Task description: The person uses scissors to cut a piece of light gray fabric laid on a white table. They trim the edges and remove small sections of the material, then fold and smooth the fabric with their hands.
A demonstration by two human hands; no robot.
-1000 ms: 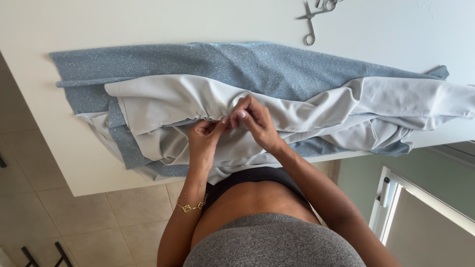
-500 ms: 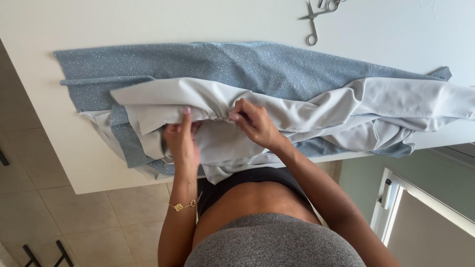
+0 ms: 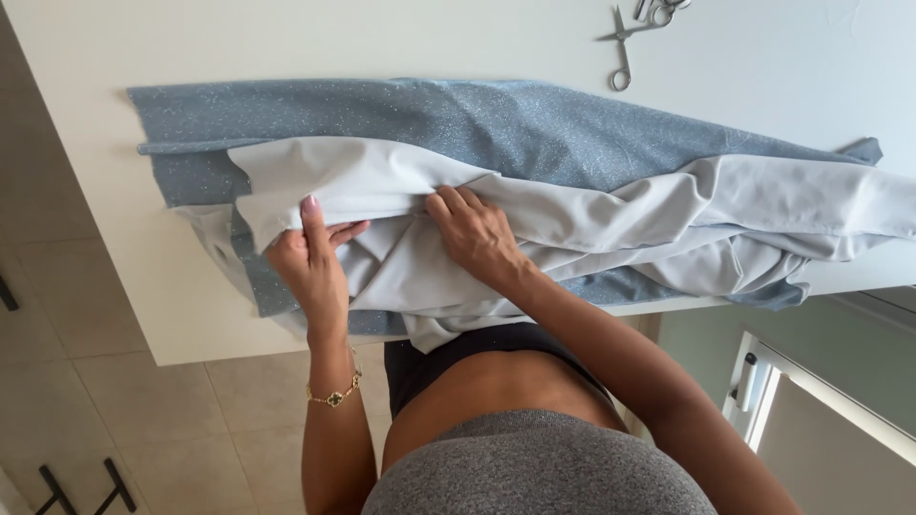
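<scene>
Your left hand (image 3: pixel 310 257) pinches the folded edge of the grey lining (image 3: pixel 401 191), thumb up, fingers under it; your right hand (image 3: pixel 472 229) has fingers curled, pressing the same fold flat just beside it, likely to keep the edge aligned. Lining lies bunched over the blue sparkly fabric (image 3: pixel 496 119) along the bench (image 3: pixel 143 43) edge. Scissors (image 3: pixel 622 43) sit farther off, well apart.

White table (image 3: pixel 143 315): fabric (image 3: pixel 496 124), scissors (image 3: pixel 622 48).
</scene>
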